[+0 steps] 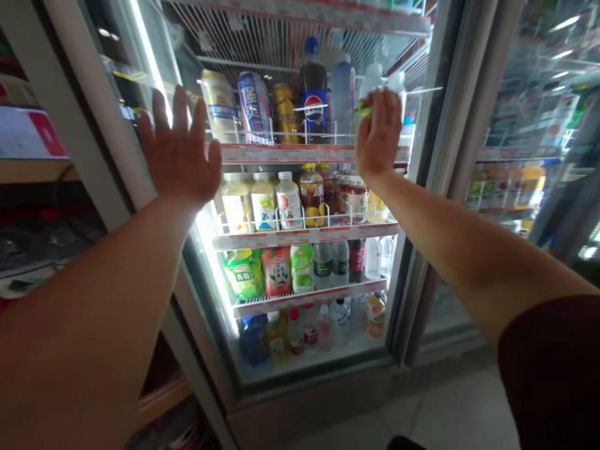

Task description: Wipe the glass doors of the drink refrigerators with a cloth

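Observation:
My left hand (180,150) is raised at the left of the drinks cooler (309,12), palm forward, with its fingers spread and nothing in it. Farther right, my right hand (380,134) is up in front of the upper shelf, fingers stretched upward and close together, and no held thing shows. Whether either hand touches the glass I cannot tell. Between the hands, on the upper shelf, stand a cola bottle (313,94), a blue and white can (254,106), a pale can (219,103) and a gold can (287,112). My right hand partly covers the bottles behind it.
Lower shelves hold white-capped bottles (289,200), a green pouch (244,275), a red pouch (276,272) and water bottles (322,265). Another glass-fronted cooler (510,175) stands to the right. Side shelving (35,172) is at the left; floor tiles (450,400) show below.

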Demonstrator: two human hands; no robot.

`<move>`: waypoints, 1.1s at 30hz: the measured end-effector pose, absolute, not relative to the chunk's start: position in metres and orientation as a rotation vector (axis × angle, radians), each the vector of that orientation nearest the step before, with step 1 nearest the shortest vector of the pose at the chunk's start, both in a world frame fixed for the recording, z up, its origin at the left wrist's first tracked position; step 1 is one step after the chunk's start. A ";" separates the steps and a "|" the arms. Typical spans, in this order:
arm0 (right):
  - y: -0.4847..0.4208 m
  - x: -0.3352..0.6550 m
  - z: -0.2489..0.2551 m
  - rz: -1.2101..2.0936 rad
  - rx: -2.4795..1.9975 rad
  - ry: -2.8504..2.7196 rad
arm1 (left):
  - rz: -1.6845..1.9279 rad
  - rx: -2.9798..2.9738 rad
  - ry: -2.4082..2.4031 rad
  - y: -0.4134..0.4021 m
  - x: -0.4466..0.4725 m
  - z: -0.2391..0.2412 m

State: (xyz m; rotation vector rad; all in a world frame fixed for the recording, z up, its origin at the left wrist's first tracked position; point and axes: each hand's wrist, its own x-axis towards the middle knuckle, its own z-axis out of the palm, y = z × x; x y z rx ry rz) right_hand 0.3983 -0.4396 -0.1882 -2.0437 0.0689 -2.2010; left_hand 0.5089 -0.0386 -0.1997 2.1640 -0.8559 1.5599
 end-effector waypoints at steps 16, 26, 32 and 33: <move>-0.314 0.403 -0.211 -1.593 -2.859 -1.437 | 1.566 2.020 -0.994 -0.036 0.513 -0.203; -0.388 0.412 -0.188 -2.110 -2.268 -0.659 | 1.566 2.106 -0.900 -0.038 0.508 -0.202; -0.414 0.388 -0.202 -1.896 -2.766 -1.482 | 1.578 1.994 -0.950 -0.039 0.501 -0.206; -0.426 0.387 -0.200 -1.983 -2.717 -1.403 | 1.597 1.985 -0.967 -0.040 0.498 -0.208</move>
